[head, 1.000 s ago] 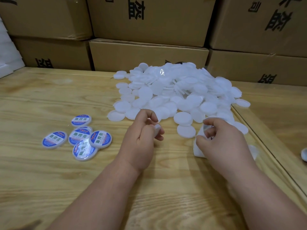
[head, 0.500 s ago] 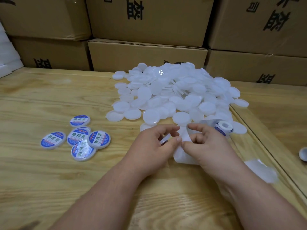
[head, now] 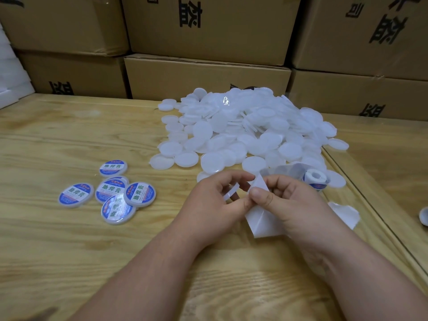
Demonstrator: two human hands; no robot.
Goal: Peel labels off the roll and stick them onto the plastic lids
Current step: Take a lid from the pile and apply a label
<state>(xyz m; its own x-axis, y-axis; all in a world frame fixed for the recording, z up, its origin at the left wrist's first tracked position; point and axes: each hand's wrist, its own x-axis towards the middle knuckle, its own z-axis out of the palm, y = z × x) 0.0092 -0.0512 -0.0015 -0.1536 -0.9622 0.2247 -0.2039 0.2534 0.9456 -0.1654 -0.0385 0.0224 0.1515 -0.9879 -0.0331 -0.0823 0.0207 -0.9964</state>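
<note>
My left hand (head: 213, 205) holds a blank white lid (head: 231, 192) on edge between its curled fingers and thumb. My right hand (head: 284, 202) pinches the white backing strip (head: 261, 221) of the label roll right beside the left thumb. The strip trails under my right hand, and its loose end (head: 345, 213) lies on the table. The label roll (head: 316, 179) lies just beyond my right hand. A big heap of blank white lids (head: 245, 130) lies behind both hands. Several labelled lids (head: 111, 191) with blue-rimmed stickers sit at the left.
Brown cardboard boxes (head: 206, 75) are stacked along the back of the wooden table (head: 69, 251). A seam (head: 370, 202) runs diagonally at the right. A stray white lid (head: 423, 216) sits at the right frame edge. White foam sheets (head: 9, 72) stand at the far left.
My hands came together from apart. The right hand brought the backing strip over to the left hand, which tipped its lid on edge. The roll became visible behind the right hand.
</note>
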